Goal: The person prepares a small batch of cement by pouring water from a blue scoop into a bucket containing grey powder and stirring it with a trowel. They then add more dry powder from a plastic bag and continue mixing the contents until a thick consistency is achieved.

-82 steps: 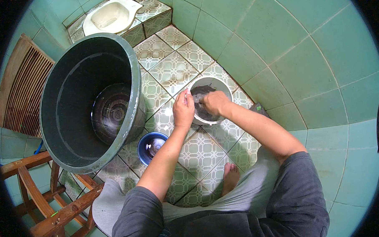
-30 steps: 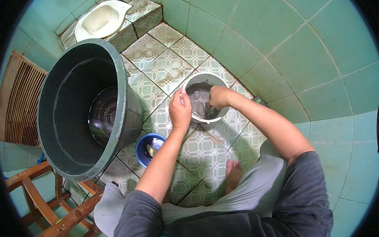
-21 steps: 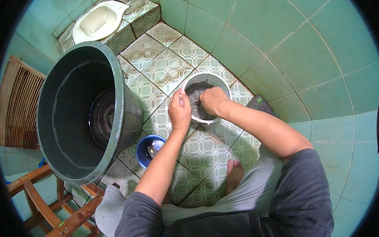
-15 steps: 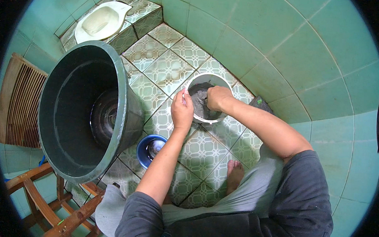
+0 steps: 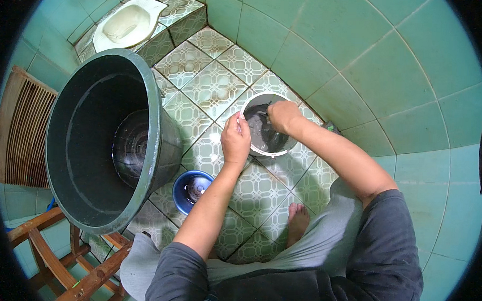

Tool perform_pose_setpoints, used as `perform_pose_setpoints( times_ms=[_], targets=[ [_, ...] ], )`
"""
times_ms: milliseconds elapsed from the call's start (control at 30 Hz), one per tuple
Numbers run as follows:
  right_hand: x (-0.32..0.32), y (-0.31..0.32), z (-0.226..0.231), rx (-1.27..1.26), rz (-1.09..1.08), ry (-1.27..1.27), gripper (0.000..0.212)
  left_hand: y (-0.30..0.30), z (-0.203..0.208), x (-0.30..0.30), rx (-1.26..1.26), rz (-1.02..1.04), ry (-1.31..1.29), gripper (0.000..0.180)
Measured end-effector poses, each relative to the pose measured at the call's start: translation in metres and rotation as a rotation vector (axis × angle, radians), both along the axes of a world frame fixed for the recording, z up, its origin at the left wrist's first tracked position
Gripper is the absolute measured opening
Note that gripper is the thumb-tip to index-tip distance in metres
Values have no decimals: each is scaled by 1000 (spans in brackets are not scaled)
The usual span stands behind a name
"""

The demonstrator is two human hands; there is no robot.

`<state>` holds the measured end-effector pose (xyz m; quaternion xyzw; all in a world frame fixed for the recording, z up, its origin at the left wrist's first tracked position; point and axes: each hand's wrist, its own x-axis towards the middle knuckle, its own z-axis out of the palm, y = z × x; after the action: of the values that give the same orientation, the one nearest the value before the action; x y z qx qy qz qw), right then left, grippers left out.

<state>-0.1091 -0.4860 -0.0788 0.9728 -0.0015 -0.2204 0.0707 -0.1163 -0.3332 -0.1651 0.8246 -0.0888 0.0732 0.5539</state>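
Observation:
A white bucket [image 5: 243, 105] stands on the tiled floor in front of me, with wet grey paste [image 5: 258, 131] inside. My left hand [image 5: 236, 139] grips its left rim, thumb and fingers closed over the edge. Over the far right part of the bucket, my right hand [image 5: 283, 117] is closed in a fist, knuckles down toward the paste. Whatever that fist holds is hidden by the hand. Dark streaks run through the paste beside it.
A large dark green tub [image 5: 143, 200] with a little water stands at left. Next to my left forearm is a blue bowl [image 5: 177, 193]. A squat toilet [image 5: 141, 33] sits on a tiled step. A wooden frame [image 5: 51, 255] stands lower left; a tiled wall [image 5: 355, 64] rises at right.
The bucket and my left hand have shifted slightly to the right. My right hand has moved a little right and away from me, and the paste's surface has changed shape.

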Motion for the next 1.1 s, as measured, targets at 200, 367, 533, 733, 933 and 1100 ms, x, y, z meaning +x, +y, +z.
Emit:
perform_pose_setpoints(
  times_ms=[200, 367, 533, 733, 933, 1100],
  targets=[
    [-17, 23, -10, 63, 214, 114, 21, 0, -2, 2, 5, 31, -43, 31],
    [-21, 11, 6, -17, 84, 279, 26, 1, 4, 1, 37, -6, 39, 27],
    [-22, 2, 8, -27, -57, 197, 28, 2, 2, 1, 48, 13, 0, 27],
    [-19, -3, -11, -1, 50, 5, 22, -5, 1, -5, 36, 30, 12, 28],
    [-8, -2, 9, 43, -57, 42, 24, -5, 2, -5, 16, 41, 66, 26],
    [6, 1, 19, 54, -251, 48, 25, -3, 1, -4, 4, 23, 73, 24]
  ],
)
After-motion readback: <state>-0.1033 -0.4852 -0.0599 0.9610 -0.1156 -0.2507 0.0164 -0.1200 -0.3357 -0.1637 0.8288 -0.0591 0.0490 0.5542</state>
